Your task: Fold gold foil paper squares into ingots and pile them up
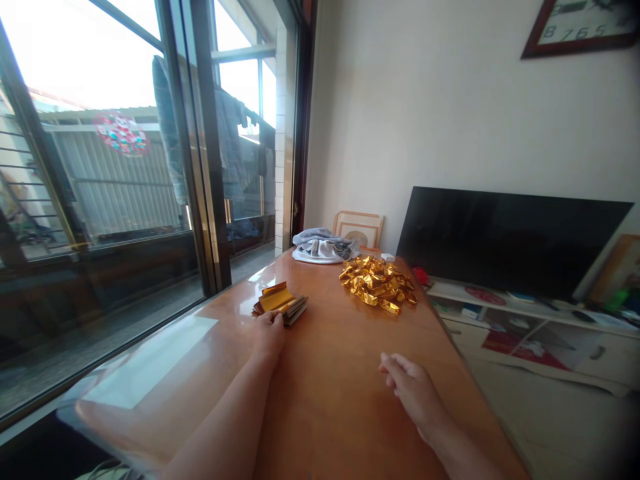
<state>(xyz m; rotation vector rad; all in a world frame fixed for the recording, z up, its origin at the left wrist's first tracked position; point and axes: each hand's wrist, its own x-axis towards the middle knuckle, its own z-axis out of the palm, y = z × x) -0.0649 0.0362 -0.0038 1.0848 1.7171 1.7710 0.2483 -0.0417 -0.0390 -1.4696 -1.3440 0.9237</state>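
On the left part of the wooden table lies a stack of gold foil paper sheets (276, 297), its upper sheets curling up and spreading. My left hand (270, 327) is at the near edge of this stack, thumb and fingers closed on the paper. Apart from it, over the right side of the table, my right hand (407, 383) has its fingers curled together, with nothing visible in them. Farther back on the right sits a heap of folded gold foil pieces (377, 283), shiny and piled loosely. Neither hand touches that heap.
Folded grey cloth (325, 245) lies at the table's far end, before a framed picture (360, 227) by the wall. A large television (510, 243) stands on a white cabinet (597, 350) to the right. Glass sliding doors (195, 147) run along the left.
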